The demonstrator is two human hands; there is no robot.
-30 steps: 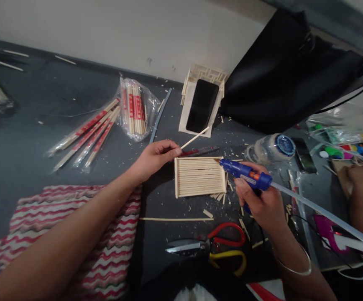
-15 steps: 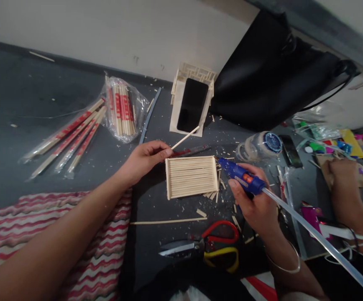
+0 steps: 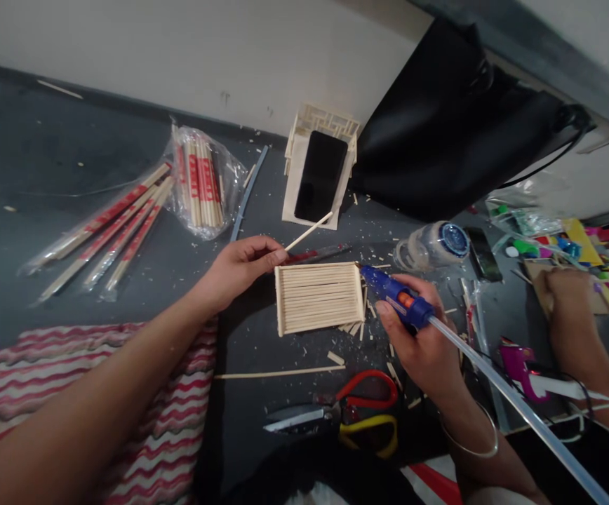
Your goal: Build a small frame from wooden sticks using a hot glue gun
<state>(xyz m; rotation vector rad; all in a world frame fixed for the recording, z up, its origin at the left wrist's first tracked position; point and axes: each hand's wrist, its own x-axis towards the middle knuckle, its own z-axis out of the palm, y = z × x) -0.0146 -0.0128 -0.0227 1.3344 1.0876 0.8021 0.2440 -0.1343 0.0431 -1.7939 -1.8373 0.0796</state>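
Our left hand (image 3: 256,263) is pinching a thin wooden stick (image 3: 309,233) between thumb and fingers, angled up toward the phone (image 3: 321,175) so it overlaps the bottom edge from where we're looking. Our right hand (image 3: 423,340) is wrapped round the blue glue gun (image 3: 396,293), nozzle right at the upper right corner of the slatted stick panel (image 3: 320,298); can't tell if it's actually touching. The panel's flat on the tabletop (image 3: 109,133), sitting between our two hands. Nearer us there's a loose long stick (image 3: 278,372), then the red-and-yellow-handled scissors (image 3: 330,414). Striped cloth (image 3: 172,414) is under our left forearm, and the blue-lidded jar (image 3: 420,245) stands just beyond our right hand.
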